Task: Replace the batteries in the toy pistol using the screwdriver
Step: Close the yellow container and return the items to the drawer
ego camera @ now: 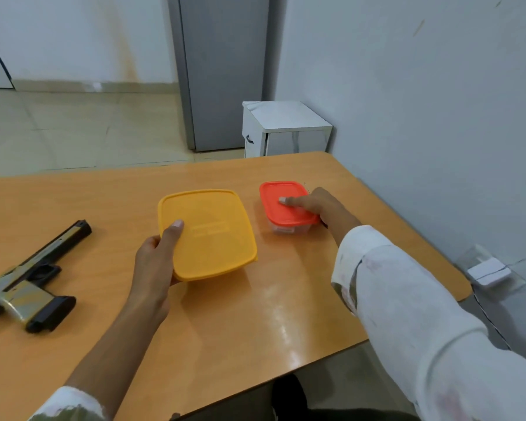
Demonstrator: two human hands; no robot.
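nearest, white right sleeve (422,314) stretched across the near right corner of the table (255,323). beyond it, right hand (319,205) clamped on the red-lidded box (281,214), thumb flat across the lid, fingers hidden down the far side. left hand (155,262) gripping the near left corner of the yellow-lidded box (213,235), thumb on top. toy pistol (28,278) lying on its side well apart to the left, untouched. no screwdriver or batteries in sight, probably shut inside the boxes. risk in popping a lid one-handed: a jerked box, small parts scattered and rolling. red-lidded box closest to the table's right edge, with the wall just past the drop. open tabletop between boxes and pistol, and toward the near edge, for setting lids down.
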